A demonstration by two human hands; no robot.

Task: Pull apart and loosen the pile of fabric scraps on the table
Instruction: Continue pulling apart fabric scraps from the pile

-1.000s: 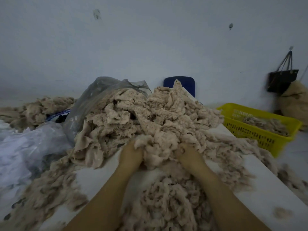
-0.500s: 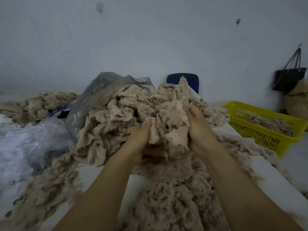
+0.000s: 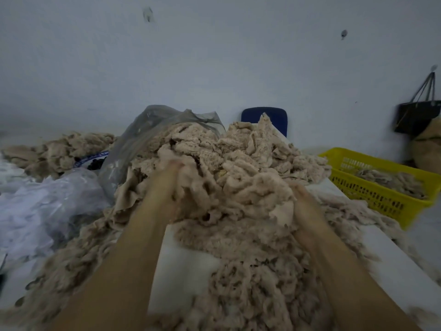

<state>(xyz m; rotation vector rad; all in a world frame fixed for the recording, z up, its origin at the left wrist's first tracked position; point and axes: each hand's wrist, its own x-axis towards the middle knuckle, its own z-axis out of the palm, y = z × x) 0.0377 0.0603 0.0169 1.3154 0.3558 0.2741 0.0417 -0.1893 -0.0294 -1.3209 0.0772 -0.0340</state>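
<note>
A big pile of beige fabric scraps [image 3: 250, 163] covers the white table [image 3: 186, 271], spilling out of a grey plastic bag [image 3: 148, 130]. My left hand [image 3: 167, 185] reaches into the left side of a raised clump [image 3: 238, 194], with blurred fingers lying straight against it. On the clump's right side is my right hand [image 3: 304, 201], its fingertips buried under the scraps, so I cannot see its grip. Looser, shredded scraps [image 3: 250, 283] lie between my forearms near the front edge.
A yellow plastic basket [image 3: 381, 199] with some scraps stands off the table's right side. White plastic sheeting [image 3: 35, 206] lies at left, with another beige heap [image 3: 59, 151] behind it. A blue chair back [image 3: 265, 115] and a hanging black bag [image 3: 417, 115] are by the wall.
Both hands lifted a clump from the pile's front, pressed between them. They have now moved apart, the left further into the pile, the right lower and to the right.
</note>
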